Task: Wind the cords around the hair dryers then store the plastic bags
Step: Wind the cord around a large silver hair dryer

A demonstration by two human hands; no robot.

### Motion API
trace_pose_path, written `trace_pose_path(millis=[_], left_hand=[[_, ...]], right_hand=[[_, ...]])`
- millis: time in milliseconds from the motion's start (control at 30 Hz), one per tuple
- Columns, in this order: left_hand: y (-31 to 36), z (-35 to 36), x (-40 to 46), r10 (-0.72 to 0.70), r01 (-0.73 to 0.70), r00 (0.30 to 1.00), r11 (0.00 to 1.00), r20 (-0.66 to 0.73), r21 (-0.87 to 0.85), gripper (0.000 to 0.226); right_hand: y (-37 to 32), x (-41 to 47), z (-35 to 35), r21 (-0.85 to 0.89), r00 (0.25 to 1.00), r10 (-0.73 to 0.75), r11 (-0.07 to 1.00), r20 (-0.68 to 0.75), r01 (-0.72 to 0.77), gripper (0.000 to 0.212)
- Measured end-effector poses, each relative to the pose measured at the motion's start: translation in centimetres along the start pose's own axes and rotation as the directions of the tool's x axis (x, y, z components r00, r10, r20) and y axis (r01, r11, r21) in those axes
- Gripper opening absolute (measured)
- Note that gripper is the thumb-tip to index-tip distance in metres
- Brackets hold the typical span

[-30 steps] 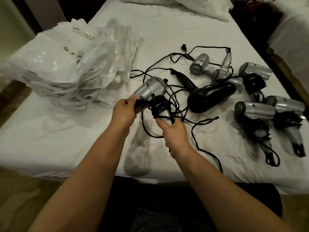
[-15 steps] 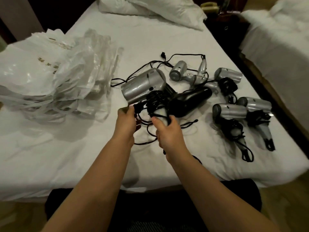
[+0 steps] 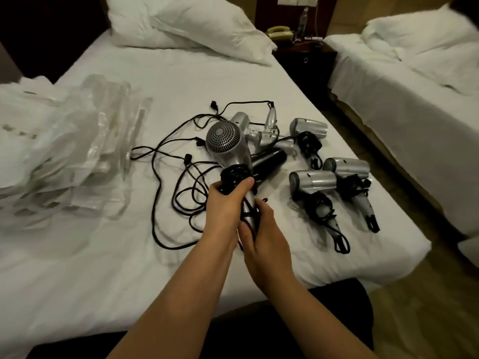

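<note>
- We hold a silver hair dryer [image 3: 228,146] upright, cord [image 3: 234,177] bunched around its handle.
- Three wound dryers [image 3: 315,182] lie right of it.
- Clear plastic bags [image 3: 77,151] lie piled to its left.

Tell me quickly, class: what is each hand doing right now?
Left hand: closed around the silver hair dryer at its black wound cord.
Right hand: closed on the same dryer's lower handle and cord strands.
</note>
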State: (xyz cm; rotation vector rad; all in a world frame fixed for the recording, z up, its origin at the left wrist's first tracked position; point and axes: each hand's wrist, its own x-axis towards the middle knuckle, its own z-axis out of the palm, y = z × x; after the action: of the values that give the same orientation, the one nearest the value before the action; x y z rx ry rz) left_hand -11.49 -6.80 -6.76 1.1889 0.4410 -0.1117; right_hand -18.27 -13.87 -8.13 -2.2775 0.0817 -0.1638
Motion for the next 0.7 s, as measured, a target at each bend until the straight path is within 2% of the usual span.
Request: trace_pose_path(millis=[100, 200, 300, 400, 467, 533, 567, 633, 700], left_hand=[[-0.9, 1.7, 0.4, -0.055, 0.063, 0.992, 0.996, 0.110, -0.067, 0.042], [-1.6, 4.1, 1.2, -0.104, 0.115, 0.968, 0.993, 0.228, -0.033, 0.032], [-1.7, 7.0, 2.5, -0.157, 0.139, 0.921, 0.987, 0.357, 0.078, 0.024], [-1.3, 9.8, 4.9, -0.170, 0.143, 0.888, 0.985, 0.427, 0.094, 0.023], [-1.1, 11.3, 7.1, -0.224, 0.219, 0.852, 0.973, 0.474, 0.067, 0.035], [-1.2, 12.4, 9.0, -0.281, 0.280, 0.814, 0.957, 0.508, 0.080, 0.049], [-1.3, 13.1, 10.2, -0.290, 0.276, 0.806, 0.955, 0.517, 0.104, 0.050], [-1.6, 14.3, 12.5, -0.256, 0.197, 0.809, 0.966, 0.530, 0.166, 0.047], [-1.4, 14.9, 15.1, -0.128, -0.038, 0.870, 0.946, 0.476, 0.323, 0.045]], right_hand=[[0.5, 1.1, -1.7, 0.191, 0.984, 0.153, 0.967, 0.096, -0.169, 0.065], [1.7, 3.9, -4.4, 0.373, 0.940, 0.246, 0.870, 0.238, -0.322, 0.076], [2.9, 6.5, -6.7, 0.567, 0.910, 0.289, 0.714, 0.297, -0.411, 0.060], [4.2, 9.5, -7.7, 0.621, 0.912, 0.325, 0.670, 0.249, -0.408, 0.049], [5.1, 11.9, -8.2, 0.673, 0.909, 0.336, 0.615, 0.246, -0.410, 0.045], [5.4, 14.2, -8.5, 0.756, 0.883, 0.367, 0.477, 0.293, -0.449, 0.033], [5.6, 15.5, -8.5, 0.764, 0.863, 0.411, 0.442, 0.293, -0.470, 0.033], [6.7, 18.2, -8.3, 0.689, 0.833, 0.521, 0.534, 0.187, -0.489, 0.039], [7.9, 20.3, -8.3, 0.621, 0.848, 0.527, 0.649, 0.051, -0.440, 0.039]])
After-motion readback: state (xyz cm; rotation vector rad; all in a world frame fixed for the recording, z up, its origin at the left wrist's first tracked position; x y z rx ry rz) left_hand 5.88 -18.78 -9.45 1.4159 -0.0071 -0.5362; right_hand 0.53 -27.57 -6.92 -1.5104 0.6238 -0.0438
